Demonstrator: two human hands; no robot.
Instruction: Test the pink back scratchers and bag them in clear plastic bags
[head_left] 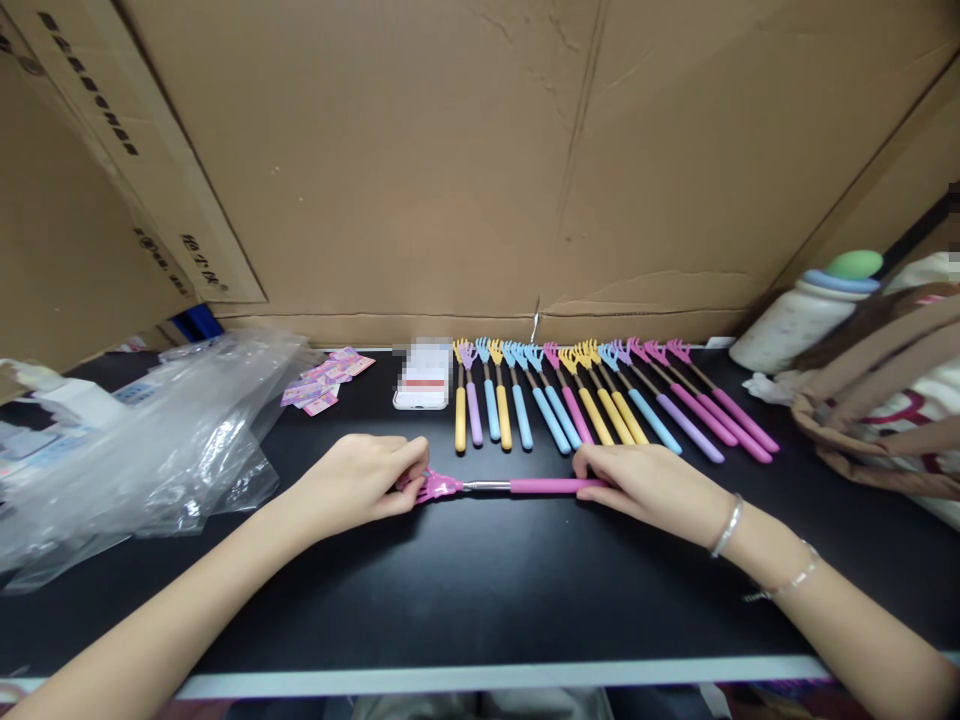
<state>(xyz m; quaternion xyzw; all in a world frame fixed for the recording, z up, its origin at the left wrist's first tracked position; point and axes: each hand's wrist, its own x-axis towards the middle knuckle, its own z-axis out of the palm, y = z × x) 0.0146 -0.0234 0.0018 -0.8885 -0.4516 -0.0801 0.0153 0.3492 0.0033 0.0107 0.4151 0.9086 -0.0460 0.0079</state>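
A pink back scratcher (544,486) with a metal shaft lies crosswise between my hands, just above or on the black table. My left hand (371,478) pinches its claw-shaped head, hiding part of the claws. The far end of its pink handle is closed in my right hand (637,487), which wears bracelets at the wrist. Behind it, a row of several back scratchers in yellow, purple, blue and pink (501,415) lies side by side, claws toward the back. The right hand's knuckles are close to the handles of that row.
Clear plastic bags (172,450) are piled on the left. Small printed cards (330,378) and a white phone (422,375) lie toward the back. At right stand a white bottle (799,320) and a bag with tan straps (847,420). Cardboard (405,150) walls the back.
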